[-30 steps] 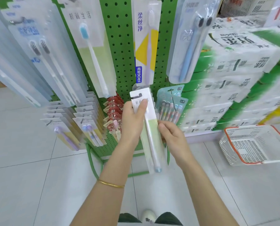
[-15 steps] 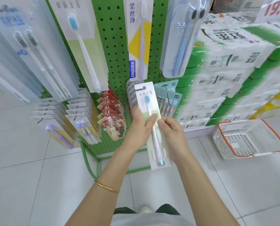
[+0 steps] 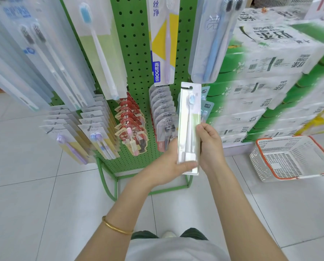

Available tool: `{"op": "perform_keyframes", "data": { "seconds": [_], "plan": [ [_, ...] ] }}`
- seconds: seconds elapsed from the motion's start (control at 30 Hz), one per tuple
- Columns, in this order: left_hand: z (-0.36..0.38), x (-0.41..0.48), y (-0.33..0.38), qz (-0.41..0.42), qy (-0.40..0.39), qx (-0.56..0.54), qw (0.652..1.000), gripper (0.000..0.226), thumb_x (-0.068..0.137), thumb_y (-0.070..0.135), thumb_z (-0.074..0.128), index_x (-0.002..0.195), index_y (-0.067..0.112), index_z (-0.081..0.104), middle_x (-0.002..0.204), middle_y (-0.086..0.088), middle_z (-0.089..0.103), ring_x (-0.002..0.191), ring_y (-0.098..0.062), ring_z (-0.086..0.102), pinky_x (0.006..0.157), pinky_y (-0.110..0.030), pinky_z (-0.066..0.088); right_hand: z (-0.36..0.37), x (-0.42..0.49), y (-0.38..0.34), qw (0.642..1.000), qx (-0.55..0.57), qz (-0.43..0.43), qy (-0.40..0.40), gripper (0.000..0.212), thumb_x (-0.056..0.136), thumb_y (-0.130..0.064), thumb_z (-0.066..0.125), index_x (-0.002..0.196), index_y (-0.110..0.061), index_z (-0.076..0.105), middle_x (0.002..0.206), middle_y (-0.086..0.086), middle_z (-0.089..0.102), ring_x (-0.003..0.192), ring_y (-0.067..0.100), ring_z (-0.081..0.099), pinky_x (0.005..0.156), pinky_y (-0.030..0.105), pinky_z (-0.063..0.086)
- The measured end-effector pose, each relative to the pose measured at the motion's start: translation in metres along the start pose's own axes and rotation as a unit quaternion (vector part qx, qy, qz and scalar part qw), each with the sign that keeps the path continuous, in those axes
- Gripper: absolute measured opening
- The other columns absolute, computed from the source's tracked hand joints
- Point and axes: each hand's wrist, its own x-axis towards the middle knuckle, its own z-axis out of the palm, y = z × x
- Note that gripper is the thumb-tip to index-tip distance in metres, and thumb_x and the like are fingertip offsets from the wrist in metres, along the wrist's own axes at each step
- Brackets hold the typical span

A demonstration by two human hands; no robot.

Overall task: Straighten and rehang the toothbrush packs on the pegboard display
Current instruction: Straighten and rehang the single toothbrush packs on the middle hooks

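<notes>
A white and pale green toothbrush pack stands upright in front of the green pegboard, its hang hole at the top. My left hand grips its bottom end, thumb across the front. My right hand pinches its right edge near the middle. Rows of hung packs fill the board: grey ones just left of the held pack, red ones, teal ones behind it.
Tall toothbrush packs hang above. Stacked green and white tissue cartons stand to the right. A white basket with an orange rim sits on the tiled floor at right. The rack's green foot curves out below.
The pack has moved right and turned upright, its back or other face now showing. My left hand slid down to its bottom end; my right hand stays on its right edge.
</notes>
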Motion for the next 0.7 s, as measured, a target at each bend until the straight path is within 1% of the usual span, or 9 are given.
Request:
{"op": "perform_keyframes", "data": {
  "seconds": [0.07,0.1,0.17,0.2,0.27,0.4,0.57,0.63,0.7],
  "plan": [
    [0.004,-0.002,0.000,-0.016,0.014,0.002,1.000,0.084,0.084,0.025,0.069,0.147,0.027,0.014,0.127,0.020,0.037,0.117,-0.013,0.048,0.103,-0.041,0.043,0.001,0.001,0.001,1.000,-0.002,-0.005,0.004,0.025,0.097,-0.007,0.047,0.073,-0.012,0.053,0.077,0.008,0.055,0.067,0.017,0.052,0.064,0.028,0.048],
    [0.005,-0.002,-0.001,-0.025,0.030,0.006,0.999,0.085,0.083,0.023,0.070,0.147,0.027,0.014,0.126,0.019,0.038,0.116,-0.013,0.048,0.103,-0.038,0.042,0.002,0.001,0.002,1.000,-0.002,-0.004,0.002,0.026,0.097,-0.007,0.047,0.073,-0.012,0.054,0.077,0.008,0.056,0.068,0.018,0.053,0.067,0.031,0.048],
    [0.006,-0.005,-0.002,-0.022,0.071,0.034,0.997,0.093,0.081,0.020,0.073,0.147,0.027,0.009,0.138,0.011,0.038,0.125,-0.011,0.043,0.107,-0.031,0.036,0.003,0.000,0.004,1.000,0.005,-0.004,0.000,0.026,0.097,-0.007,0.047,0.073,-0.013,0.056,0.078,0.008,0.058,0.072,0.020,0.054,0.074,0.037,0.047],
    [0.006,-0.006,-0.004,-0.018,0.087,0.056,0.994,0.096,0.079,0.020,0.075,0.147,0.027,0.008,0.144,0.006,0.034,0.129,-0.013,0.040,0.109,-0.032,0.034,0.004,0.000,0.005,1.000,0.009,-0.004,0.002,0.027,0.097,-0.006,0.046,0.073,-0.013,0.055,0.078,0.008,0.058,0.073,0.021,0.054,0.076,0.038,0.047],
    [0.006,-0.009,-0.004,-0.023,0.098,0.104,0.989,0.095,0.077,0.024,0.077,0.145,0.026,0.011,0.148,-0.002,0.027,0.132,-0.017,0.038,0.108,-0.032,0.034,0.006,-0.002,0.006,1.000,0.014,-0.001,0.006,0.027,0.098,-0.006,0.045,0.073,-0.013,0.053,0.079,0.007,0.057,0.072,0.019,0.053,0.074,0.036,0.046],
    [0.007,-0.011,-0.001,-0.038,0.076,0.171,0.982,0.093,0.075,0.032,0.078,0.141,0.027,0.013,0.149,-0.005,0.023,0.126,-0.020,0.043,0.102,-0.038,0.040,0.011,-0.005,0.008,1.000,0.012,0.015,0.006,0.022,0.098,-0.009,0.045,0.077,-0.012,0.051,0.083,0.009,0.055,0.074,0.020,0.053,0.070,0.033,0.047],
    [0.006,-0.013,0.001,-0.060,0.061,0.162,0.983,0.096,0.069,0.034,0.080,0.138,0.031,0.012,0.137,-0.001,0.033,0.111,-0.023,0.053,0.091,-0.040,0.048,0.013,-0.008,0.006,0.997,0.056,0.060,-0.006,0.016,0.099,-0.013,0.046,0.084,-0.013,0.052,0.073,0.004,0.060,0.059,0.013,0.060,0.059,0.026,0.051],
    [0.005,-0.014,0.001,-0.062,0.048,0.146,0.986,0.092,0.073,0.027,0.075,0.138,0.033,0.010,0.134,-0.001,0.034,0.104,-0.022,0.056,0.086,-0.037,0.050,0.014,-0.008,0.005,0.993,0.084,0.076,-0.028,0.013,0.099,-0.017,0.046,0.092,-0.009,0.053,0.077,0.008,0.060,0.065,0.018,0.061,0.064,0.031,0.052],
    [0.003,-0.015,0.001,-0.069,0.029,0.112,0.991,0.088,0.077,0.017,0.067,0.142,0.031,0.008,0.137,-0.002,0.031,0.100,-0.020,0.055,0.079,-0.031,0.049,0.014,-0.008,0.006,0.990,0.099,0.088,-0.043,0.016,0.099,-0.022,0.046,0.098,-0.008,0.053,0.085,0.013,0.061,0.078,0.025,0.060,0.076,0.039,0.049]
  ]
}}
